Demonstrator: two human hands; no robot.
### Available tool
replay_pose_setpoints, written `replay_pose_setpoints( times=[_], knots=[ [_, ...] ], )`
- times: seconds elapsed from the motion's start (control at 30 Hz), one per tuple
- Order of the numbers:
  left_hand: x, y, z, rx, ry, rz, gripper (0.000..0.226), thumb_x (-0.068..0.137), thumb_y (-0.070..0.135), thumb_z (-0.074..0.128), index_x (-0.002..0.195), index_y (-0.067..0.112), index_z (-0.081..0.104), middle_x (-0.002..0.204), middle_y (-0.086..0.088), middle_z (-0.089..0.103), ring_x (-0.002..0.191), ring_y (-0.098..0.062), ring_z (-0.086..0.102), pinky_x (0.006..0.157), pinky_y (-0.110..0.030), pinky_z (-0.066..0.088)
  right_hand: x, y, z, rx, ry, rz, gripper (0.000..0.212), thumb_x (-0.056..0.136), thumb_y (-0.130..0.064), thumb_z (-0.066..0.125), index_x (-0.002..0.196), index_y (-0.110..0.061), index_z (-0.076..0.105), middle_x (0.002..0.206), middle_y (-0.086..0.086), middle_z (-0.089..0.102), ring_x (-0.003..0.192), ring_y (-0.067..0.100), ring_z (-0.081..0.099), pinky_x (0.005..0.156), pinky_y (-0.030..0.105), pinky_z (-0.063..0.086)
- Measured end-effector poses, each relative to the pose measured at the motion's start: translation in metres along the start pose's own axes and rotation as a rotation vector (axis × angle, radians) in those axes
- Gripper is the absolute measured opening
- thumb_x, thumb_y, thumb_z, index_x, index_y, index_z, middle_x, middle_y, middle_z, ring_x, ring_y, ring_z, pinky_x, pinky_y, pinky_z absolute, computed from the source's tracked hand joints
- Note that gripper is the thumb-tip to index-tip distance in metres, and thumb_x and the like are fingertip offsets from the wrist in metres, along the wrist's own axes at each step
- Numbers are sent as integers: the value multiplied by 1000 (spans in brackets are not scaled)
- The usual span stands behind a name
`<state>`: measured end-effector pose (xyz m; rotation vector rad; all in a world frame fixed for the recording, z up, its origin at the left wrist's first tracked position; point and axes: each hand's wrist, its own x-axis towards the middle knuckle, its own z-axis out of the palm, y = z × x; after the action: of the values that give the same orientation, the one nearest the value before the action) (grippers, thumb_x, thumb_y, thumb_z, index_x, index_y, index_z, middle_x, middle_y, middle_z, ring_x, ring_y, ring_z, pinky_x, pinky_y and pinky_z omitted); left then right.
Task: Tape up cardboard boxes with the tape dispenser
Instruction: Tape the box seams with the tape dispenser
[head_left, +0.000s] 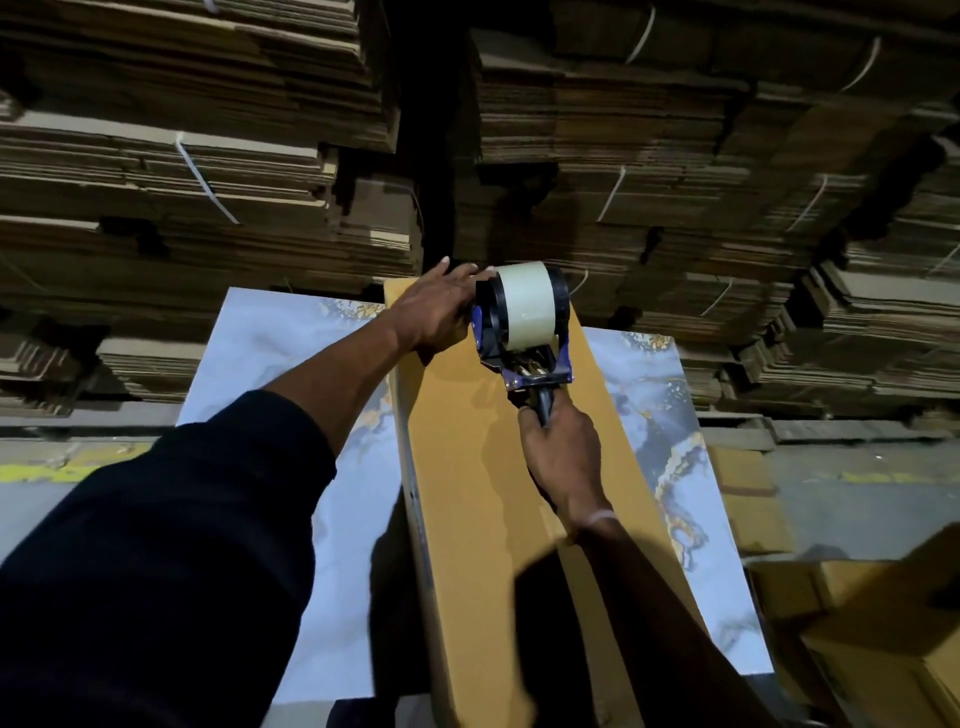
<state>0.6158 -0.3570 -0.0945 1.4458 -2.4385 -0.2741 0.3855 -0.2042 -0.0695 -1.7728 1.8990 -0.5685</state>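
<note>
A long, narrow brown cardboard box (483, 483) lies lengthwise away from me on marbled white tiles. The tape dispenser (522, 327), blue-framed with a pale roll of tape, sits over the box's far end. My right hand (561, 457) grips its black handle from the near side. My left hand (441, 312) rests flat on the far left end of the box, fingers straight, touching the side of the dispenser's roll.
Bundled stacks of flattened cardboard (208, 156) fill the whole background, tied with white string. The marbled tiles (280, 353) spread out under the box on both sides. Another open brown box (872, 613) stands at the lower right. Grey floor with a yellow line (47, 470) lies to the left.
</note>
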Motion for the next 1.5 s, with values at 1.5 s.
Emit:
replay_pose_setpoints(
  times=[1.5],
  knots=[
    [-97, 75, 24, 78, -95, 162, 55, 107, 39, 24, 156, 25, 45, 165, 1, 39, 158, -23, 22, 129, -51, 14, -116, 53, -22, 41, -13, 31, 17, 95, -32, 57, 103, -17, 58, 83, 9, 65, 78, 33, 59, 64, 37, 41]
  ],
)
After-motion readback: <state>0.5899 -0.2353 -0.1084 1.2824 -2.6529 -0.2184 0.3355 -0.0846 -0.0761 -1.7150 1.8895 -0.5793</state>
